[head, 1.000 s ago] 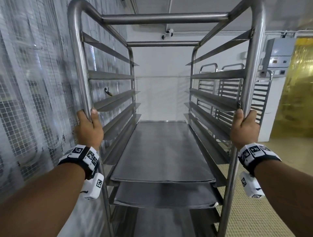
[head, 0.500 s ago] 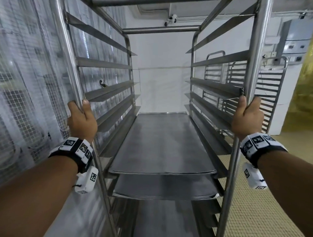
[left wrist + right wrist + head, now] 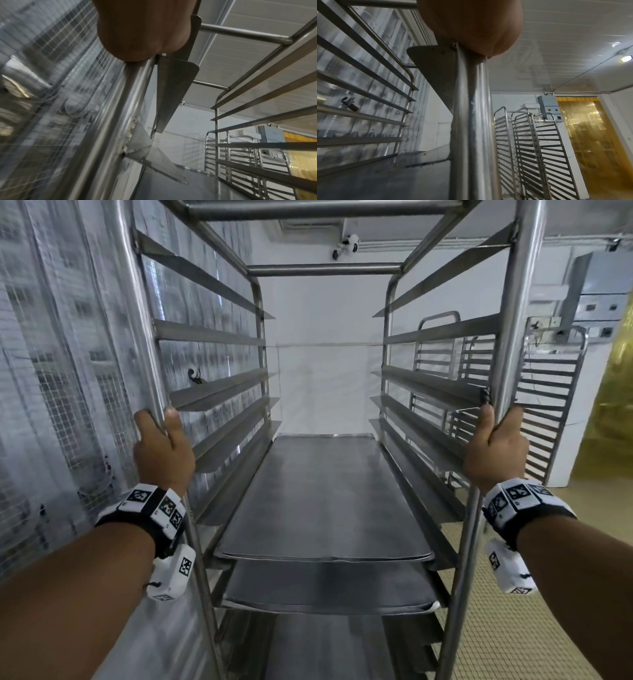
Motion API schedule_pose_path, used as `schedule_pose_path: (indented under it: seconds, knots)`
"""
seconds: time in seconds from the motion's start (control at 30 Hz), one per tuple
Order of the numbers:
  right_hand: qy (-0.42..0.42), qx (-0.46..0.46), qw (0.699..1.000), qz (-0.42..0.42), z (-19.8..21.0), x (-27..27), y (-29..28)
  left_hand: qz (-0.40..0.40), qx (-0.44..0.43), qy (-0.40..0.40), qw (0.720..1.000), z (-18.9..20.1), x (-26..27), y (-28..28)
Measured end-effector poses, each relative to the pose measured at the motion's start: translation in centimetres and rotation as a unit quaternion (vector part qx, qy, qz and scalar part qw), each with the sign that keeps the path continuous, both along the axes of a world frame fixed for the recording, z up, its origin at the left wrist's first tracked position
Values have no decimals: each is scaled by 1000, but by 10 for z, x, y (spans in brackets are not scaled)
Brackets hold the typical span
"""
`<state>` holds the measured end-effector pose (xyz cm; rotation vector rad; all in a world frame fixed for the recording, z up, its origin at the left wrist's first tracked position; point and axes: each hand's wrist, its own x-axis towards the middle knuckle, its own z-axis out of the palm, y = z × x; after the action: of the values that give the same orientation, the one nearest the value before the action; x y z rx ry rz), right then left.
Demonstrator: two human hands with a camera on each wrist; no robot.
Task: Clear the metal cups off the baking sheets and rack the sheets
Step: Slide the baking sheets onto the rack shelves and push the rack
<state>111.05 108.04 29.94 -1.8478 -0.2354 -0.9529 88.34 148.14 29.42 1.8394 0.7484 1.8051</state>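
Note:
A tall steel rack trolley [image 3: 507, 302] fills the head view, with angled slide rails on both sides. Three grey baking sheets lie in its lower slots: the top sheet [image 3: 325, 498], a second sheet [image 3: 329, 590] under it, and a third sheet [image 3: 318, 652] lower down. No metal cups are in view. My left hand [image 3: 161, 446] grips the rack's front left post [image 3: 109, 121]. My right hand [image 3: 496, 446] grips the front right post [image 3: 474, 121]. In both wrist views only the heel of the hand shows against the post.
A plastic-covered wire mesh wall [image 3: 58, 371] runs close along the left. Empty rack trolleys [image 3: 548, 405] stand to the right by a white wall. A yellow strip curtain [image 3: 616, 392] hangs at the far right. Tiled floor [image 3: 507, 628] lies to the right of the trolley.
The trolley's top bars have risen out of the head view and the far wall has drawn nearer. Both hands keep their grip on the posts.

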Motion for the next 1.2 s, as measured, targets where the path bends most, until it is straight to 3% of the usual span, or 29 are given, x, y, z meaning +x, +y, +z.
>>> schedule_pose_path:
  seconds: [0.27,0.6,0.93,1.2]
  knots:
    - [14,9,1000,-23,1,45,42,-10,-8,23,1000,5,44,34]
    - [-13,27,999,23,1,101,95,-5,-16,20,1000,5,108,99]
    - [10,14,1000,11,0,174,144,-16,-14,13,1000,2,182,149]
    - [-17,22,999,28,-2,246,193,-15,-22,14,1000,5,242,187]
